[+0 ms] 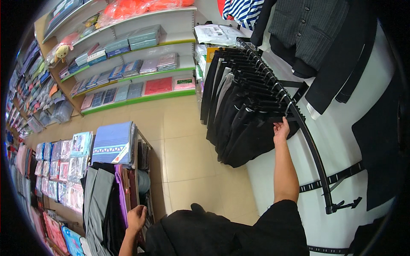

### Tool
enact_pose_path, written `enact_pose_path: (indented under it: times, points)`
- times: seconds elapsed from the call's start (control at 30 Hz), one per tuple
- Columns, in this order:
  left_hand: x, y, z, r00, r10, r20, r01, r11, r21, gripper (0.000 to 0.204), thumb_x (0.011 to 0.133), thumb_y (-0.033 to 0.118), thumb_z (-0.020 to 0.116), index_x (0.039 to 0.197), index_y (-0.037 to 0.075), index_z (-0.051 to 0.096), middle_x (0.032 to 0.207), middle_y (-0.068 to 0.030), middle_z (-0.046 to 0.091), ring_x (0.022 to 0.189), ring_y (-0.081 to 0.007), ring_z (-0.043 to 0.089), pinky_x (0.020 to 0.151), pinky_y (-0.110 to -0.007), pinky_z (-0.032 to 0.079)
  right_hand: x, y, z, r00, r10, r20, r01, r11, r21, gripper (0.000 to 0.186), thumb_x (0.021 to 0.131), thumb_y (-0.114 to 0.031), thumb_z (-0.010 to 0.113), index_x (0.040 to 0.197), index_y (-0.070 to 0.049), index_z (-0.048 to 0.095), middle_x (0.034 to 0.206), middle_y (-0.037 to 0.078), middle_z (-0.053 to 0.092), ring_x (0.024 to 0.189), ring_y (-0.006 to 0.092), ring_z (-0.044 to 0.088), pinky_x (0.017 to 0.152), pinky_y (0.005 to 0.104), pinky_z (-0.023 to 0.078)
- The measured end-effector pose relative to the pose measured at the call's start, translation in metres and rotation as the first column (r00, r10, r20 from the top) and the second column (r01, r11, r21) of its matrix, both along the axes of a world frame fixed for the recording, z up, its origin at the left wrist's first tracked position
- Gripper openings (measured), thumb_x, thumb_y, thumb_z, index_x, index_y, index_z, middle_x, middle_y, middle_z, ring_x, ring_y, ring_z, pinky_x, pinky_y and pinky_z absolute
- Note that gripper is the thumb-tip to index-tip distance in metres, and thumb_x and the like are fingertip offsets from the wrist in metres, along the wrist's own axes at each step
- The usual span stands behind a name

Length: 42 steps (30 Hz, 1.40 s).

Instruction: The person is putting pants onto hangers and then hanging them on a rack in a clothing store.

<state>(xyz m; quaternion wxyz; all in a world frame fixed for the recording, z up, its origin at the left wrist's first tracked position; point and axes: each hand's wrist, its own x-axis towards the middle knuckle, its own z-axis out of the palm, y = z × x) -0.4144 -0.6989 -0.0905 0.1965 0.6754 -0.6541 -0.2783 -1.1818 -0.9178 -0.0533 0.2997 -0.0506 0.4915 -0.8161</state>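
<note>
My right hand [280, 130] reaches up to the front end of a row of dark trousers [235, 141] on black hangers, its fingers pinched on a black hanger [277, 119] beneath the curved black rail [307, 141]. My left hand [136, 217] is low at the right edge of a stand of folded trousers in grey [96, 205], black and purple [121, 192], fingers curled; what they hold, if anything, I cannot make out. A few grey pairs show among the hanging dark ones.
Shelves [136, 98] of packaged textiles line the back. A display table at left holds packets [64, 166] and a blue folded cloth [112, 143]. A striped vest [305, 30] and dark garments [376, 162] hang on the white wall [341, 128]. Tiled floor [188, 179] lies between.
</note>
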Motion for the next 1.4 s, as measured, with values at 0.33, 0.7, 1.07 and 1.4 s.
enact_pose_path:
  times: [0.33,0.7,1.07,1.4]
  points:
    - [-0.010,0.006,-0.012,0.992,0.031,0.120,-0.040,0.996,0.076,0.027,0.102,0.029,0.067,0.103,0.004,0.078,0.089,-0.0223,0.075,0.084,-0.0417,0.075,0.076,-0.049,0.058,0.014,0.012,-0.013,0.996,-0.072,-0.054,0.077,0.993,0.086,0.044,0.102,-0.047,0.066,0.122,-0.008,0.058,0.093,0.007,0.066,0.076,0.0183,0.065,0.064,0.0296,0.047]
    - [0.056,0.163,-0.103,0.908,0.286,0.305,-0.395,0.828,0.398,0.039,0.098,0.044,0.061,0.103,0.009,0.079,0.098,-0.0237,0.077,0.097,-0.0468,0.073,0.089,-0.058,0.058,0.281,0.098,-0.313,0.086,0.974,0.208,-0.667,-0.099,0.739,0.023,0.098,-0.023,0.058,0.091,-0.005,0.070,0.080,0.011,0.073,0.068,0.0202,0.071,0.060,0.0356,0.056]
    - [-0.048,0.506,-0.179,0.298,0.890,0.345,-0.861,0.095,0.500,0.036,0.093,0.037,0.064,0.106,0.010,0.084,0.102,-0.0218,0.079,0.100,-0.0433,0.075,0.095,-0.051,0.059,0.429,0.183,-0.313,-0.773,0.438,0.459,0.109,-0.621,0.776,0.039,0.101,-0.026,0.066,0.128,0.001,0.072,0.110,0.014,0.080,0.097,0.0249,0.077,0.091,0.0375,0.060]
    - [-0.135,0.668,-0.247,-0.209,0.971,0.113,-0.713,-0.231,0.663,0.031,0.094,0.026,0.067,0.106,0.001,0.082,0.089,-0.0124,0.082,0.083,-0.0251,0.080,0.085,-0.040,0.062,0.487,0.223,-0.252,-0.503,0.667,0.549,-0.167,-0.699,0.695,0.066,0.110,-0.029,0.050,0.160,0.010,0.033,0.160,0.024,0.047,0.147,0.0479,0.044,0.122,0.0534,0.040]
